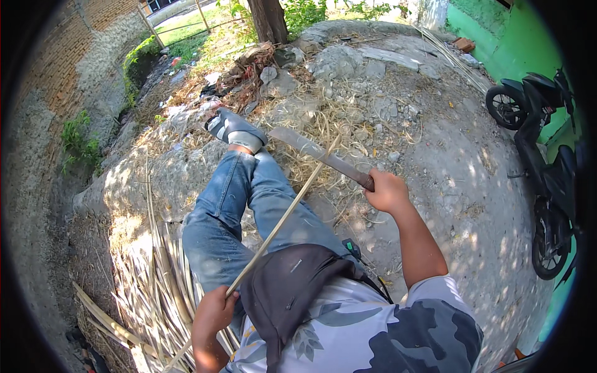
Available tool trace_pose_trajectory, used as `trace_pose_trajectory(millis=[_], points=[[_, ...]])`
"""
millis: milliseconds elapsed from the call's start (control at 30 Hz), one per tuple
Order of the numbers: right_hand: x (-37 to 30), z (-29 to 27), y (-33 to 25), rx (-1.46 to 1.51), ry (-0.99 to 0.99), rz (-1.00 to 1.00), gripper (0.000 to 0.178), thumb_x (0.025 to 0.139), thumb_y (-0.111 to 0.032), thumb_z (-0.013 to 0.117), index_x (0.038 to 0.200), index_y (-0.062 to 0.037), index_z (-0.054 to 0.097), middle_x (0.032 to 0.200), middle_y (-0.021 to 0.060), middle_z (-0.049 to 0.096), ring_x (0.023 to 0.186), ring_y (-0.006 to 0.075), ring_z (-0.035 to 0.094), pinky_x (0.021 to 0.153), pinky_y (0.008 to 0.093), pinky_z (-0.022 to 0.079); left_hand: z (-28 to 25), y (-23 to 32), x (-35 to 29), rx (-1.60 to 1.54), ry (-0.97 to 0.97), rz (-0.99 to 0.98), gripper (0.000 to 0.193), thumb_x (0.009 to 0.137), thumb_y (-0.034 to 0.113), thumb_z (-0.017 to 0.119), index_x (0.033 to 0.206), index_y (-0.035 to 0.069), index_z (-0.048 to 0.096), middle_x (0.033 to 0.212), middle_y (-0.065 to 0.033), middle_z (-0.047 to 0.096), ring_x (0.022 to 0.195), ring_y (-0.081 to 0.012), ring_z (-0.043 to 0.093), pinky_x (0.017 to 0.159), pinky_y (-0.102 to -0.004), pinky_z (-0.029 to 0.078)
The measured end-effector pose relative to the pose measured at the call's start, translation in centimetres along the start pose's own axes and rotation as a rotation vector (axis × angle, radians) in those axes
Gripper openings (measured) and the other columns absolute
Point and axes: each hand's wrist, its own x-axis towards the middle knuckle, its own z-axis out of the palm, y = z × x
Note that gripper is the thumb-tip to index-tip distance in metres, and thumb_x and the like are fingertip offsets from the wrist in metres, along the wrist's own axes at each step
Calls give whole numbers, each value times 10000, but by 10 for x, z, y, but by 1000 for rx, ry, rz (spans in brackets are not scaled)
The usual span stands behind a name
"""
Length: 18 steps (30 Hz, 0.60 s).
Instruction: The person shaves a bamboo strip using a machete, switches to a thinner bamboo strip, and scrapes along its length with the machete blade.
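Observation:
My right hand (387, 191) is closed round the handle of a machete (306, 145), whose long grey blade points up and to the left. A thin pale bamboo strip (283, 219) runs slantwise across my lap, its far end meeting the blade near the middle. Whether the blade lies over or under the strip there is hard to make out. Down by my left hip, my left hand (216, 309) grips the strip's near part, and its tail passes on below the hand. Curly pale shavings (323, 124) litter the ground beyond the blade.
Several long split bamboo strips (155, 292) lie heaped at my left. A black motorcycle (540, 168) stands by the green wall (491, 37) on the right. Ahead are a tree trunk (268, 22) and stones; a brick wall (65, 53) rises at left. A black bag (289, 292) rests on my lap.

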Motion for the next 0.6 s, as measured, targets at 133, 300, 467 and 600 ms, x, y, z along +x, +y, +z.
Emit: trace_pose_trajectory(millis=[133,300,467,600], points=[[-16,10,-24,23,-4,-34,296,797,-344,773,961,-136,639,839,143,715,822,401,700,727,522,539,9,-10,6,21,26,46,251,965,230,646,932,-17,669,810,-278,658,808,-487,642,698,-519,492],[-22,21,-24,-75,136,-430,289,714,-261,790,864,-118,590,748,117,681,732,375,682,664,518,512,1,2,4,27,24,56,243,955,225,653,944,-17,672,828,-278,664,832,-494,640,718,-527,494],[17,10,26,11,224,-186,236,745,-249,764,892,-124,628,780,124,694,777,378,687,683,517,523,-5,-7,-13,7,-26,102,215,936,197,656,951,-16,675,854,-268,678,843,-492,642,732,-525,503],[6,1,13,80,98,9,206,780,-262,731,929,-131,673,839,142,715,840,383,697,719,509,534,-2,-11,-2,12,15,64,179,916,165,664,955,-7,692,854,-265,683,849,-477,657,736,-516,512]])
